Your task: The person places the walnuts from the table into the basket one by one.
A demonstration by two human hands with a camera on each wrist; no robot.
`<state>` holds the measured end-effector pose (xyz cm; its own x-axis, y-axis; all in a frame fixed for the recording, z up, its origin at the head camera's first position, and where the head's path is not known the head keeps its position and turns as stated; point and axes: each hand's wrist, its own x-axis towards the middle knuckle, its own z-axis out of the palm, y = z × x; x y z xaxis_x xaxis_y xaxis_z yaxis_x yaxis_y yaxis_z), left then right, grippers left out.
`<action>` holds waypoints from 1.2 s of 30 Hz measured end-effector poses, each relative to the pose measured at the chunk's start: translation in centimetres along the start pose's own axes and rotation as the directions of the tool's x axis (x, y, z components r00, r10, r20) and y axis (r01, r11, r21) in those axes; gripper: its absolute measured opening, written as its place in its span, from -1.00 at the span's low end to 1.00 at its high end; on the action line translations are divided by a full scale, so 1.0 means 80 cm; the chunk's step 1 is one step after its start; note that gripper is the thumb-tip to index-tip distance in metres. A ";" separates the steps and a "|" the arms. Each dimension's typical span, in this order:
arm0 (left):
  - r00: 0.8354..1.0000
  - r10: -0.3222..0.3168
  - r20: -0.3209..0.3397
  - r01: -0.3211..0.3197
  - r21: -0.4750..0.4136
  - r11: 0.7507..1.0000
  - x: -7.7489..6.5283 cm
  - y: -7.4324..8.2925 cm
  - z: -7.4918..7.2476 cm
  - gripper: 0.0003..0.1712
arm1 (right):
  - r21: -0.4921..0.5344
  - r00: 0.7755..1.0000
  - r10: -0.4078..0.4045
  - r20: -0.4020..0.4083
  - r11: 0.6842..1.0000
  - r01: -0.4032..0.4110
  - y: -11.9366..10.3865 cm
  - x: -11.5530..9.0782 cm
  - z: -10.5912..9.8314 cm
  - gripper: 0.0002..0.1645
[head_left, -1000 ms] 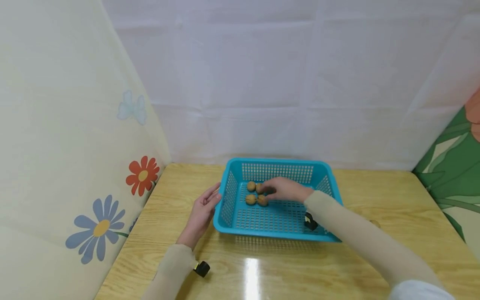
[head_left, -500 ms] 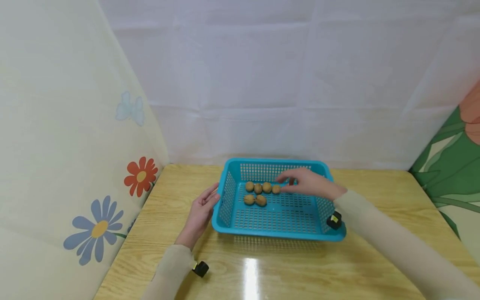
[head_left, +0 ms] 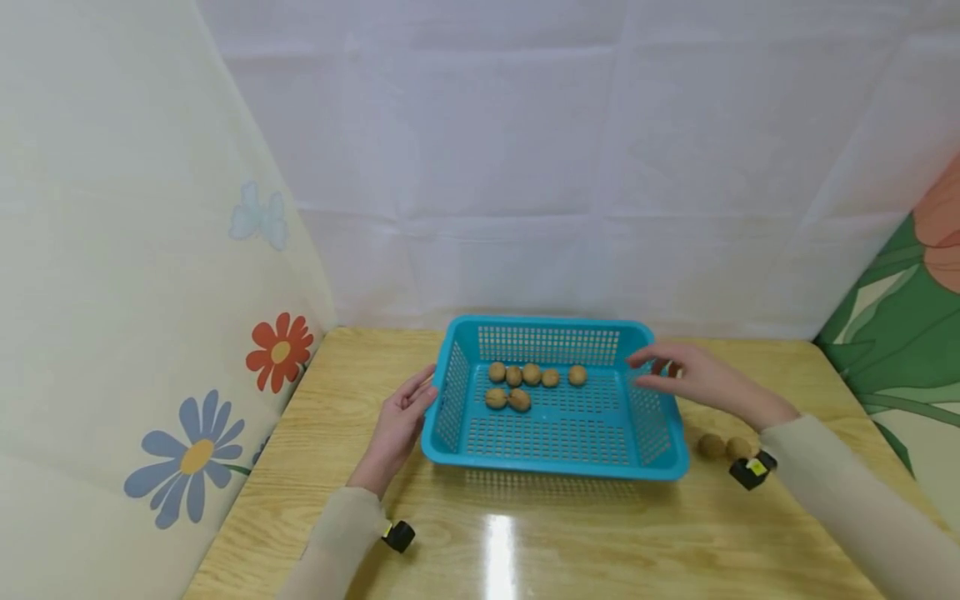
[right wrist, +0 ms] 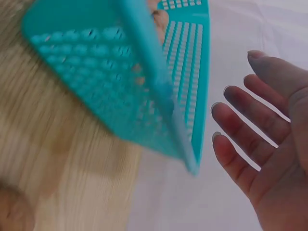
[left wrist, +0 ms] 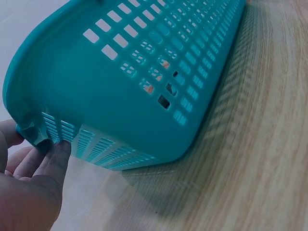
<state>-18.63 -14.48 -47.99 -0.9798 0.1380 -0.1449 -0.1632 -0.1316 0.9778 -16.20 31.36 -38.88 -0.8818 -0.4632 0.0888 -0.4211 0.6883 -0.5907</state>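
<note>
A blue plastic basket (head_left: 555,472) with slotted walls sits on the table. Inside it several walnuts (head_left: 532,374) lie toward the back left, most in a back row, with two (head_left: 507,399) side by side in front. My left hand (head_left: 396,425) grips the basket's left rim; in the left wrist view the thumb is at the rim and the fingers (left wrist: 55,166) touch the end wall. Over the right rim is my right hand (head_left: 701,377), fingers apart and holding nothing. Two more walnuts (head_left: 711,447) rest on the table right of the basket, below the right wrist.
The wooden table (head_left: 427,533) meets a white cloth backdrop (head_left: 480,167) behind the basket. A flower-printed panel (head_left: 150,292) stands at the left, and a leaf-printed one (head_left: 892,350) at the right.
My right hand has moved right, from among the walnuts to the basket's right rim. More walnuts now show in the back row, one apart at its right end. The left hand stays at the rim.
</note>
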 end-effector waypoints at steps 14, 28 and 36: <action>1.000 0.005 0.000 -0.005 0.002 1.000 0.003 -0.006 -0.003 -0.43 | -0.040 0.990 0.098 -0.099 0.994 -0.102 0.049 -0.098 -0.005 -0.64; 1.000 0.005 0.003 -0.005 0.000 1.000 0.002 -0.005 -0.002 -0.42 | -0.057 0.982 0.101 -0.161 0.992 -0.112 0.120 -0.167 0.028 -0.57; 1.000 0.007 0.003 -0.007 0.007 1.000 0.003 -0.004 -0.002 -0.41 | -0.102 0.970 0.152 -0.191 0.980 -0.173 0.144 -0.187 0.046 -0.52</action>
<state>-18.81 -14.61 -48.34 -0.9805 0.1405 -0.1372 -0.1550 -0.1253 0.9799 -7.06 44.14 -49.98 -0.9596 -0.2382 0.1499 -0.2815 0.8113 -0.5124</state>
